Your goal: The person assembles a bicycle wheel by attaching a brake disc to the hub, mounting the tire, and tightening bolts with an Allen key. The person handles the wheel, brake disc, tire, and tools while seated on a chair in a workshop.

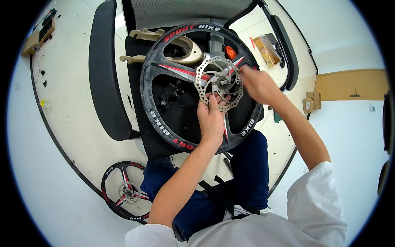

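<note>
Office chair (108, 70): apparently serving as workstand. Three-spoke bicycle wheel (177, 71): lying across it. Fork (191, 48): protruding beneath, ten o'clock. Brake rotor (216, 85): sitting central. Left hand (212, 121): clamping rotor at seven, seemingly steadying it. Right hand (260, 84): showing apart at two, grip too blurred to tell.

Under bright light, edges bend, 4 corners blacken and the right hand (259, 85) blurs

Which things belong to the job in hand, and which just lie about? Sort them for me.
Likely in the job:
wheel on the chair
disc, gripped by the left hand
perhaps the fork

Seemingly lying about:
second wheel on the floor
yellow packet
small boxes
</note>
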The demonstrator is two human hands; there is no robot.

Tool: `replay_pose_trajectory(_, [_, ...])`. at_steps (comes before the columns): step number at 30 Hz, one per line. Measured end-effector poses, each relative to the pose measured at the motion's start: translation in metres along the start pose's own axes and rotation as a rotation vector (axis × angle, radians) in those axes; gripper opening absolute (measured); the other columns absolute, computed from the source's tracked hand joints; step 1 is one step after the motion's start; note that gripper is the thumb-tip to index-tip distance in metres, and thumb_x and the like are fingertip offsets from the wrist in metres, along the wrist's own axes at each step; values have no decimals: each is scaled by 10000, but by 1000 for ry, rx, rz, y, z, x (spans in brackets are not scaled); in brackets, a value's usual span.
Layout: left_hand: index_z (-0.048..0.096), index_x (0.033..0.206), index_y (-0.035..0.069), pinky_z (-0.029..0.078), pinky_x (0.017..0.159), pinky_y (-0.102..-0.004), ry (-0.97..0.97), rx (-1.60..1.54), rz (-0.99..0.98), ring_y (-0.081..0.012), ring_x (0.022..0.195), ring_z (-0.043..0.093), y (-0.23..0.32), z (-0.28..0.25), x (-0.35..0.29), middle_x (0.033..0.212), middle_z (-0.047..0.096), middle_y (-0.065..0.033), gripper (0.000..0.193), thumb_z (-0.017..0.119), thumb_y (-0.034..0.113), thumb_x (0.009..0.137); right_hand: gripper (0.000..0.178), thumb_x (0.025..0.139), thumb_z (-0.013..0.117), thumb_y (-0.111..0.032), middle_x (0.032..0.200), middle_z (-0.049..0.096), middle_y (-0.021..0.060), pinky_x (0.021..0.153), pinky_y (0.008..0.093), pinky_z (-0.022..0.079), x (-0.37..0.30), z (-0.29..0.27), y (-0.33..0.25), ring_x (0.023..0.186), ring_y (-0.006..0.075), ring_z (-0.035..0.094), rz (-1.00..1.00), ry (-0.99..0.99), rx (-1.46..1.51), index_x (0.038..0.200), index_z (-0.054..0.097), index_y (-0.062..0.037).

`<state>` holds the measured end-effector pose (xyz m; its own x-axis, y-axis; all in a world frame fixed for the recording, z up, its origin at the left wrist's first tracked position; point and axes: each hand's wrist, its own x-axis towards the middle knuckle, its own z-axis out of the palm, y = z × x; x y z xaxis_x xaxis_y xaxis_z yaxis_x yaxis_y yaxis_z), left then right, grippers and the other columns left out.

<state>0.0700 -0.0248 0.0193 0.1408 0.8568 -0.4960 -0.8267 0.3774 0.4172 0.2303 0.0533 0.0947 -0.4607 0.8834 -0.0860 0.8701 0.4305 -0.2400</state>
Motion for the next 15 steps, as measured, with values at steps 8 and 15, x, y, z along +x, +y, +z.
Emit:
replay_pose_trajectory(8, [439, 1291, -22, 533, 903, -328, -16, -71, -73, -180, 1048, 635, 6, -17, 2, 1221, 613, -151, 287, 360, 151, 1076, 177, 1013, 474, -166, 766, 596, 242, 649, 420, 472, -29, 35, -65, 715, 410, 616, 508, 40, 491, 1049, 529, -1])
replay_pose_trajectory(15, [509, 1234, -35, 519, 852, -307, 9, -20, -115, -156, 966, 642, 13, -30, -1, 1122, 637, -111, 274, 382, 143, 1069, 190, 1002, 491, -146, 765, 624, 242, 624, 420, 474, -14, 68, -97, 699, 372, 615, 456, 171, 380, 1013, 552, 34])
